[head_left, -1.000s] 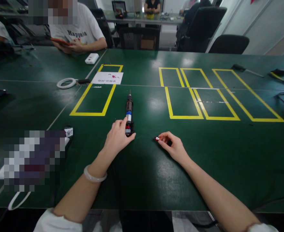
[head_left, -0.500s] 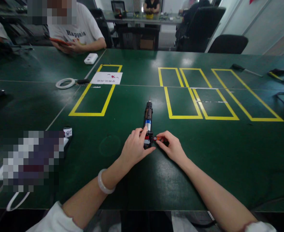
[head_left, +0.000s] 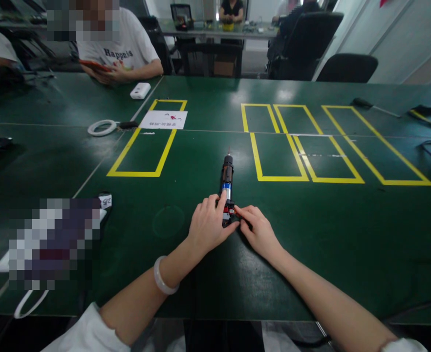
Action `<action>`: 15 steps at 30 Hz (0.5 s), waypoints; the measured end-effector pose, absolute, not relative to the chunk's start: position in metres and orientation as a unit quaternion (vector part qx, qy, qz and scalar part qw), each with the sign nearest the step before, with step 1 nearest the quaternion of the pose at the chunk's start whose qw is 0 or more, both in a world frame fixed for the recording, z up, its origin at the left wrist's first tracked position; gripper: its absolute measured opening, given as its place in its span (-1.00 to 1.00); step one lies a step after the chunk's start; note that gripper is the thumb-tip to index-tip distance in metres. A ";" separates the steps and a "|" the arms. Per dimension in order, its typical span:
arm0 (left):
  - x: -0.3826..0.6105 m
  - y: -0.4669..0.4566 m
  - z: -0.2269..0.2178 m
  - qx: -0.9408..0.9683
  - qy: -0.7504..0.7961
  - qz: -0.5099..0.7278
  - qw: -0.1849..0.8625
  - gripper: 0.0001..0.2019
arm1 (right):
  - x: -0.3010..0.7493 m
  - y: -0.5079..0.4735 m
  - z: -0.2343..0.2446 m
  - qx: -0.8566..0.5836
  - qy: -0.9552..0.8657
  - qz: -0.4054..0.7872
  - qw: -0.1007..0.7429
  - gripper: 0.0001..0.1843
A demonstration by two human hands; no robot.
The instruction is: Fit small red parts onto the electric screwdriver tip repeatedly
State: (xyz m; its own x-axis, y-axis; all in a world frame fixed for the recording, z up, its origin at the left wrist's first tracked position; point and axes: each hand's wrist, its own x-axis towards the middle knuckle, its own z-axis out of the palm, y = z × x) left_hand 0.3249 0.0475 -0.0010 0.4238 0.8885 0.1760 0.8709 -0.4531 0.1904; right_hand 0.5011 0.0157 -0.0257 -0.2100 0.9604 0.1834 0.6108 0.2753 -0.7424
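A slim black electric tool (head_left: 227,171) with a blue-and-silver middle and a thin metal tip lies on the green table, tip pointing away from me. My left hand (head_left: 208,220) wraps over its near end from the left, fingers on its body and thumb at the bottom. On the right side of that end, a small orange-red piece (head_left: 235,211) shows at the tool, mostly covered. The index fingertip of my right hand (head_left: 261,230) presses there, its thumb lower and apart from it.
Yellow tape rectangles (head_left: 281,179) mark the table. A paper label (head_left: 164,120), a white cable coil (head_left: 101,128) and a white box (head_left: 140,90) lie at the left. A screwdriver (head_left: 364,103) lies far right. Across the table sits a person (head_left: 127,56) holding a phone.
My right hand has moved in against the tool; the small orange-red piece, pinched beside it before, is now at its side. The view has shifted slightly.
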 end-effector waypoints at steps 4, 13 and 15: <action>0.328 0.053 0.000 0.831 0.542 0.122 0.027 -0.27 | 0.502 0.017 -0.027 -0.531 -0.730 0.285 0.323 -0.43; 0.321 0.060 0.005 0.830 0.550 0.092 -0.004 -0.29 | 0.506 0.021 -0.026 -0.508 -0.724 0.301 0.356 -0.48; 0.313 0.063 0.007 0.831 0.551 0.073 -0.014 -0.29 | 0.509 0.023 -0.027 -0.509 -0.716 0.303 0.370 -0.55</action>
State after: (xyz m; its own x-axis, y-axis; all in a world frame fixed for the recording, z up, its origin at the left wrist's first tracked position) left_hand 0.3131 0.0626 0.0074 0.3818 0.9141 0.1364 0.9182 -0.3920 0.0567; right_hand 0.5094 0.0228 -0.0267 -0.2089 0.9524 0.2221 0.5046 0.2995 -0.8098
